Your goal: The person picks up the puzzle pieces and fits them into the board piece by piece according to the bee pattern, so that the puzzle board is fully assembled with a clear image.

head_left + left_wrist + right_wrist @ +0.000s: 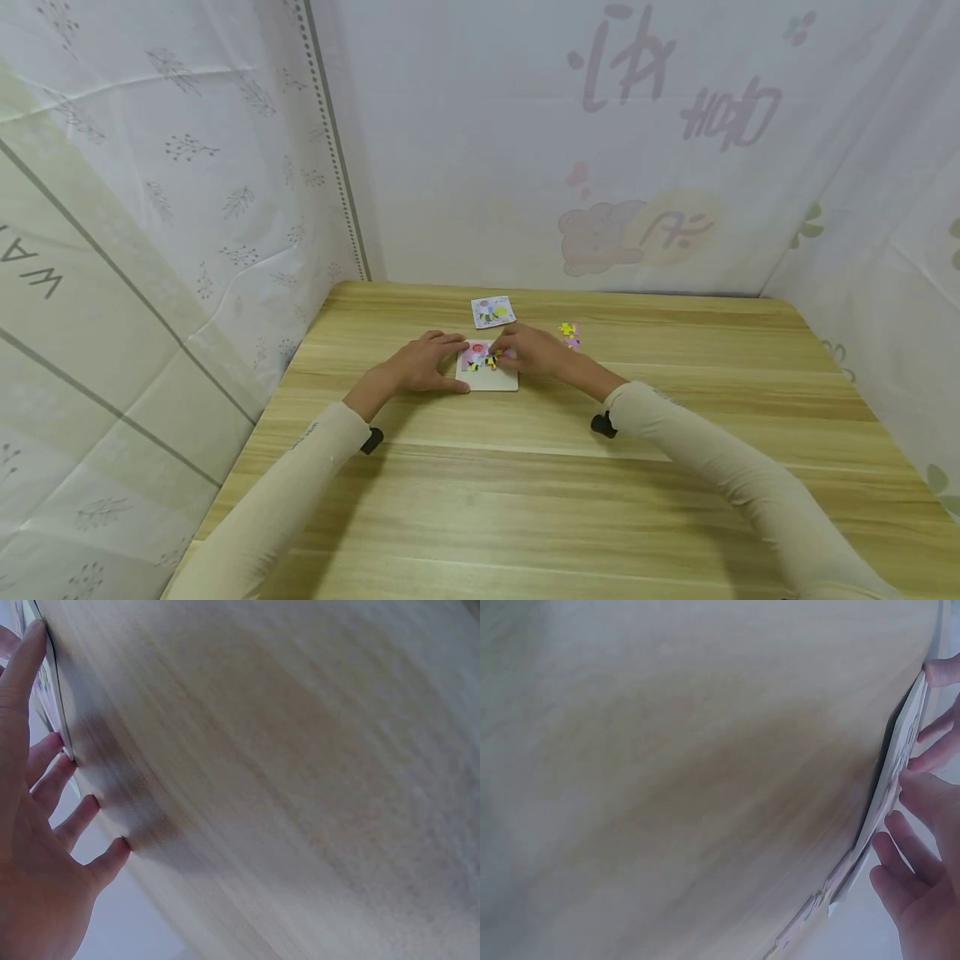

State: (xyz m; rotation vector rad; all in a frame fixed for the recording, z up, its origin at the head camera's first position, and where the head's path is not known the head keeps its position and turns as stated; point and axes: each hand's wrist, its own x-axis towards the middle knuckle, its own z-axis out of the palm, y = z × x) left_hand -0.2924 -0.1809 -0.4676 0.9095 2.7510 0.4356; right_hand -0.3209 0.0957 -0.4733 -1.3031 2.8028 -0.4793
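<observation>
A white puzzle board (491,382) lies on the table, its upper part covered by several joined pink, yellow and black puzzle pieces (476,353). My left hand (420,365) steadies the board's left side, the thumb at the near corner and the index finger at the upper edge. In the left wrist view its other fingers (81,817) are spread. My right hand (534,350) bends over the upper right of the board. Its thumb and index finger pinch a yellow and black puzzle piece (492,360) against the picture; the fingers partly hide it.
A square picture card with a bee (492,312) lies just behind the board. Loose yellow and pink puzzle pieces (569,330) sit right of the right hand. The wooden table (465,500) meets patterned cloth walls (465,167) at its back and sides.
</observation>
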